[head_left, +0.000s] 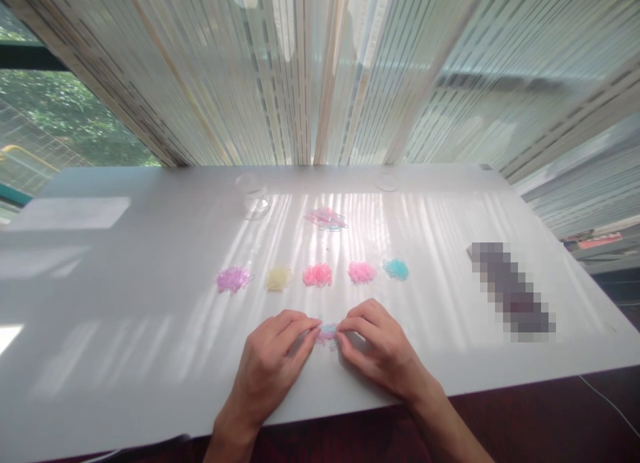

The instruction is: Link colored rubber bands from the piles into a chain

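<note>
Near the front of the white table, my left hand (274, 356) and my right hand (383, 350) face each other over a small pile of tiny lilac and pale blue pieces (327, 334). Thumb and forefinger are pinched together on each hand, at opposite sides of this pile. What lies between the fingertips is too small to make out. Beyond my hands runs a row of little heaps: purple (233, 279), pale yellow (278, 278), coral red (317, 274), pink (361, 272) and turquoise (397, 269). Their pieces look like small thin loops.
Farther back lies a mixed heap of pink and blue wire-like loops resembling paper clips (326, 218). A clear jar (256, 202) stands left of it, and a clear round lid (387, 182) is at the back. Toward the right sits a blurred-out dark object (513, 290). Striped curtains (320, 76) hang behind the table.
</note>
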A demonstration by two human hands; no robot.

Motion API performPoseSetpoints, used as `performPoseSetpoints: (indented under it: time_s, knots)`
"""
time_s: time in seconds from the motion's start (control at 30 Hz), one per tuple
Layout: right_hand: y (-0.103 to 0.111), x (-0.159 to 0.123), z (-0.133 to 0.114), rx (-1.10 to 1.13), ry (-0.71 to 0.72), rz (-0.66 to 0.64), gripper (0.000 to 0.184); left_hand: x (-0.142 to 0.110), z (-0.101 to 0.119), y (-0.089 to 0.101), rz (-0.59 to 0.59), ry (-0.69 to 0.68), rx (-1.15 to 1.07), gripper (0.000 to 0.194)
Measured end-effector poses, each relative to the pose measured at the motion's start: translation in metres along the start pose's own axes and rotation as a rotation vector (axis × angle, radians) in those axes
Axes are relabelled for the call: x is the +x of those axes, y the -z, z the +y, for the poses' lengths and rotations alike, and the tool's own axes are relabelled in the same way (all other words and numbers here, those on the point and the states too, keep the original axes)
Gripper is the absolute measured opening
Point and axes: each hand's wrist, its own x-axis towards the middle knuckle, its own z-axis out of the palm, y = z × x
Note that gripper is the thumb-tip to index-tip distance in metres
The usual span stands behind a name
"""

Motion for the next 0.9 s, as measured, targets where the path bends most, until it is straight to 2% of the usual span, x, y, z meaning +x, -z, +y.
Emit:
performPoseSetpoints:
  time_s: [0.2, 0.43, 0.9]
  knots:
    - [0.0002, -0.0003, -0.0005, 0.018, -0.032, -0.012, 0.010, 0.0001, 0.0005, -0.0002, 0.005, -0.006, -0.004, 0.014]
    - [0.0015, -0.0027, 0.0013, 0.018, 0.009, 0.021, 0.013, -0.0004, 0.0007, -0.0015, -0.039, -0.056, -0.008, 0.014]
    - [-0.0013, -0.0040, 0.0034, 0.008, 0.018, 0.006, 0.010, 0.0000, 0.0010, -0.0012, -0.015, -0.080, -0.052, 0.012]
